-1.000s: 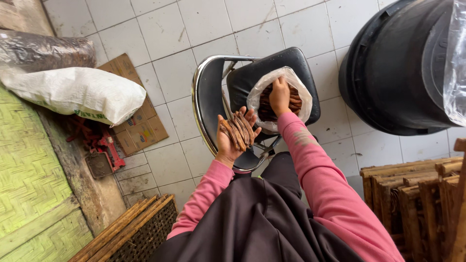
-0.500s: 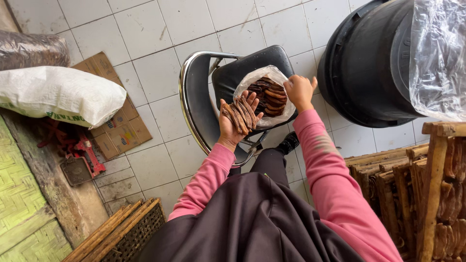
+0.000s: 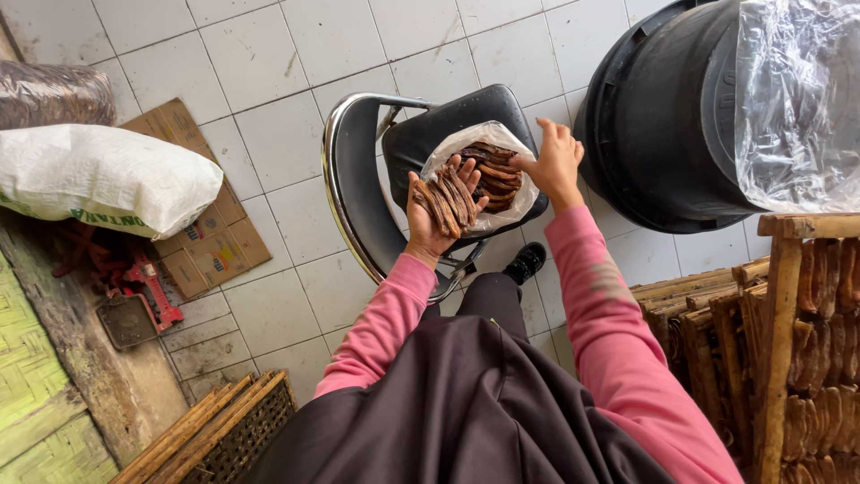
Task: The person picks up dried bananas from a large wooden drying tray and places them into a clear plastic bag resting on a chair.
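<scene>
Over a black chair seat (image 3: 430,143), the left hand (image 3: 436,215) cups a bundle of brown strips (image 3: 445,202) in its grip. Beside it, the right hand (image 3: 555,166) pinches the rim of the plastic bag (image 3: 466,143) holding more strips.

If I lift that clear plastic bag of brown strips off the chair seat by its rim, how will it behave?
The bag would probably sag and spill: its film looks thin and crumpled, and its mouth gapes open where the right hand pinches the rim. It likely weighs little, since the brown strips look dry and thin. The strips in the left hand lie straight, so they seem fairly stiff.
</scene>
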